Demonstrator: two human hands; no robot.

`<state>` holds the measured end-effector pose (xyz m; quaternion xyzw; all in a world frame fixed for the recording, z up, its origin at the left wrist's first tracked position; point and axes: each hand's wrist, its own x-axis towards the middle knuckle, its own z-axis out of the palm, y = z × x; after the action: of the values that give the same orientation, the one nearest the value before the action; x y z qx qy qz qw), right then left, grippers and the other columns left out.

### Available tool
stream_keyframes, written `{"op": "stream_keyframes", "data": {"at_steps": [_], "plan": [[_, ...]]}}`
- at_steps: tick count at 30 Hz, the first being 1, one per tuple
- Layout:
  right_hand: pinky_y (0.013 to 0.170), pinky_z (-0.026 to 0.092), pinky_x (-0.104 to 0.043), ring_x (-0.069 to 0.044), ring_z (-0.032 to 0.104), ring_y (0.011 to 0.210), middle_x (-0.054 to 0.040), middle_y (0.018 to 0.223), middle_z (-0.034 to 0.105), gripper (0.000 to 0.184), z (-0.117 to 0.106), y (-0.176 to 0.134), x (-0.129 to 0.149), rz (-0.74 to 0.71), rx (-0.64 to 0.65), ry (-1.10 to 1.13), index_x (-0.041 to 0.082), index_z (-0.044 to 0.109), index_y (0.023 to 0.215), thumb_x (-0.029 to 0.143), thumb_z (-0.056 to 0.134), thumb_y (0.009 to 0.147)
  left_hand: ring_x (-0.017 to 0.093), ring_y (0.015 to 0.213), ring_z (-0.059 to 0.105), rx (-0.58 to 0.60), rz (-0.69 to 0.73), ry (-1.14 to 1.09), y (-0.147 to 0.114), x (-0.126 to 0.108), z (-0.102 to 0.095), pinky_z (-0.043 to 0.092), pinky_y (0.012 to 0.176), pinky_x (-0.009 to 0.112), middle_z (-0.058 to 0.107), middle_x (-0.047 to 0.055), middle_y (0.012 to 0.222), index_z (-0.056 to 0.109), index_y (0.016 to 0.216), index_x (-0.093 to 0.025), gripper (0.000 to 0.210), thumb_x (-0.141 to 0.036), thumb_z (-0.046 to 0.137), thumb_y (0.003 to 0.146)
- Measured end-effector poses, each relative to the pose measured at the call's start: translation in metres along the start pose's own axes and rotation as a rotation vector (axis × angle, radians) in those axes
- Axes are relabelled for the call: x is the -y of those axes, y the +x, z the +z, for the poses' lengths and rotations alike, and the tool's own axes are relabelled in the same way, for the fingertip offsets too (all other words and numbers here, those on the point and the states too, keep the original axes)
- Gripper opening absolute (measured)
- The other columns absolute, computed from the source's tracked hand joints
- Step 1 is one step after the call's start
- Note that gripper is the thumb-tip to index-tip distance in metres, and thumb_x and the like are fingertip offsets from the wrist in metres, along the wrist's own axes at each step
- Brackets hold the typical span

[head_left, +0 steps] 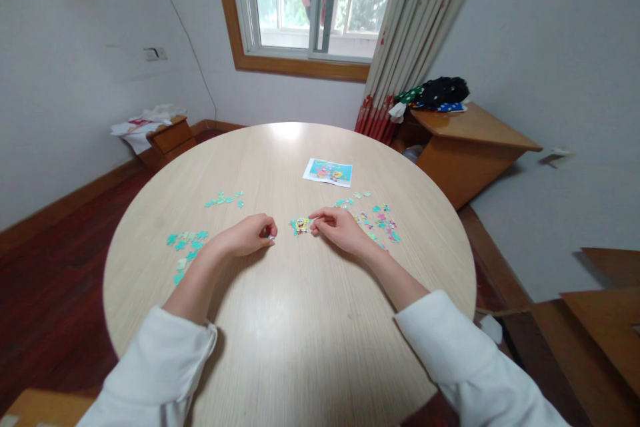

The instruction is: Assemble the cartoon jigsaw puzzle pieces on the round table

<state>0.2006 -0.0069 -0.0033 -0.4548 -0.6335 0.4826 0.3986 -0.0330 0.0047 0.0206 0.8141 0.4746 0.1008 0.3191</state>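
Puzzle (300,225), partly joined, lay flat on the table (280,347) between the two hands. The left hand (247,235) seemed to pinch a small piece (271,237); the right hand (340,227) had its fingertips at the puzzle's right edge, whether gripping anything I couldn't tell. Pieces looked light, thin, fairly stiff, likely best pinched by opposite edges, lest joints pull apart.

Tabletop (280,347) smooth, wood-grained, softly glossy; puzzle pieces (197,246) card-like; picture sheet (329,174) paper; sleeves (150,360) matt cloth.
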Motion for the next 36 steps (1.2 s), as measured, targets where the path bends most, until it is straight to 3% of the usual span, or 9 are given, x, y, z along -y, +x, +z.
{"op": "stream_keyframes", "data": {"at_steps": [5, 12, 18, 23, 36], "plan": [[0.070, 0.052, -0.028, -0.010, 0.062, 0.064, -0.0037, 0.072, 0.067, 0.016, 0.000, 0.000, 0.000, 0.006, 0.009, 0.002, 0.013, 0.063, 0.087, 0.014, 0.054, 0.075, 0.012, 0.058, 0.045, 0.009, 0.013, -0.051, -0.001, -0.002, 0.001, 0.036, 0.059, 0.024, 0.051, -0.002, 0.062, 0.053, 0.068, -0.017, 0.007, -0.025, 0.053, 0.067], [0.071, 0.051, -0.029, -0.011, 0.062, 0.064, -0.0042, 0.072, 0.067, 0.017, 0.001, 0.001, -0.001, -0.004, 0.006, -0.002, 0.013, 0.064, 0.088, 0.014, 0.055, 0.074, 0.013, 0.065, 0.050, -0.122, 0.068, -0.290, 0.006, -0.001, 0.010, 0.039, 0.062, 0.026, 0.059, 0.002, 0.071, 0.058, 0.078, -0.016, 0.019, -0.033, 0.052, 0.073], [0.070, 0.051, -0.028, -0.010, 0.062, 0.063, -0.0036, 0.072, 0.067, 0.017, 0.003, 0.001, 0.002, 0.003, 0.001, -0.011, 0.013, 0.064, 0.086, 0.011, 0.053, 0.074, 0.012, 0.057, 0.054, -0.153, -0.028, -0.510, 0.008, -0.009, 0.012, 0.040, 0.058, 0.026, 0.059, 0.001, 0.062, 0.055, 0.073, -0.015, 0.018, -0.033, 0.057, 0.071], [0.068, 0.051, -0.027, -0.011, 0.062, 0.063, -0.0039, 0.072, 0.067, 0.016, 0.002, 0.001, 0.001, -0.003, 0.003, -0.021, 0.013, 0.065, 0.086, 0.012, 0.054, 0.074, 0.010, 0.052, 0.050, -0.224, -0.060, -0.509, 0.009, -0.013, 0.011, 0.037, 0.052, 0.024, 0.056, -0.001, 0.058, 0.057, 0.068, -0.015, 0.016, -0.030, 0.061, 0.066], [0.070, 0.051, -0.028, -0.011, 0.062, 0.064, -0.0034, 0.072, 0.067, 0.018, 0.004, 0.001, 0.004, 0.015, -0.004, -0.010, 0.014, 0.065, 0.085, 0.010, 0.052, 0.073, 0.009, 0.051, 0.045, -0.217, -0.066, -0.484, 0.013, -0.007, 0.018, 0.032, 0.051, 0.023, 0.055, -0.001, 0.055, 0.060, 0.067, -0.013, 0.017, -0.030, 0.060, 0.065]]}}
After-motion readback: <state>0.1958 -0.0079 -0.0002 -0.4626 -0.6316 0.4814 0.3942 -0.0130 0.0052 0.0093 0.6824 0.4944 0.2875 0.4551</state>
